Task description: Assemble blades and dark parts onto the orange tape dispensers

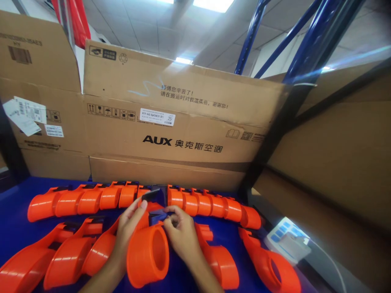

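Note:
An orange plastic part with a wide, open ring end (pixel 146 256) is raised over the blue table in front of me. My left hand (pixel 130 221) is closed around its upper portion, thumb beside a flat black piece (pixel 152 194) that sticks up there. From the other side my right hand (pixel 181 230) pinches, fingertips at a small dark blue piece (pixel 157 216) just above the ring. How the blue and black pieces join the orange part is partly hidden by my fingers. Similar orange parts (pixel 70 258) lie on both sides of my hands.
A curved row of orange parts (pixel 69 202) runs along the back of the blue table (pixel 18 205). Behind it stands a cardboard panel (pixel 183 134). At right are a dark rack post (pixel 275 122) and a white power strip (pixel 288 240) with a cable.

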Available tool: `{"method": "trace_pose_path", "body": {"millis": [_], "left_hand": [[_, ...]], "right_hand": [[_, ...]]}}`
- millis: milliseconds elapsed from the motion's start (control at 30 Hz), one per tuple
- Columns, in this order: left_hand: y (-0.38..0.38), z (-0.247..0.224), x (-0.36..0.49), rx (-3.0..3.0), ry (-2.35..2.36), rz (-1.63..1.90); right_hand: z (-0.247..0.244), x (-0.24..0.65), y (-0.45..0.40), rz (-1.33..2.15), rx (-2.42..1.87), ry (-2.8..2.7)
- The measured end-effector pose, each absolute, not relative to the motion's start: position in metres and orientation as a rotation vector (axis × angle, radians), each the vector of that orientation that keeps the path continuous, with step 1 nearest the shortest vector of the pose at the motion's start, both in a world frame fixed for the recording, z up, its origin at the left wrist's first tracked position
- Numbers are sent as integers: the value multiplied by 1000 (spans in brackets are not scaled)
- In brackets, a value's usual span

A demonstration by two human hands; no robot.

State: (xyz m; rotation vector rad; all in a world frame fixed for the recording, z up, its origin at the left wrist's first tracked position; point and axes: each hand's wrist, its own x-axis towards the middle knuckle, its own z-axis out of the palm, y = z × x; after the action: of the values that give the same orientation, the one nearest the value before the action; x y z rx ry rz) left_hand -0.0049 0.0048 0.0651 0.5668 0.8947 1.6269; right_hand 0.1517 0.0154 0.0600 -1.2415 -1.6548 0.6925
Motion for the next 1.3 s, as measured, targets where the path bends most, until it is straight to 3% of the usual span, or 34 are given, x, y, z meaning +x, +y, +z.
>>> {"method": "trace_pose_path", "body": {"millis": [167, 300, 833, 1067, 1300], "left_hand": [[2, 64, -9, 464, 981, 1726], [2, 68, -7, 607, 888, 1597], [-12, 82, 1, 950, 952, 1600], [-9, 80, 3, 946, 940, 1596], [-5, 70, 4, 1001, 932, 1499]], "right_hand": [[85, 172, 3, 245, -1545, -1933], [96, 185, -8, 98, -1764, -2072], [96, 201, -23, 418, -2053, -2280], [94, 207, -5, 307, -1758, -2137], [96, 179, 21, 660, -1148, -1963]]}}
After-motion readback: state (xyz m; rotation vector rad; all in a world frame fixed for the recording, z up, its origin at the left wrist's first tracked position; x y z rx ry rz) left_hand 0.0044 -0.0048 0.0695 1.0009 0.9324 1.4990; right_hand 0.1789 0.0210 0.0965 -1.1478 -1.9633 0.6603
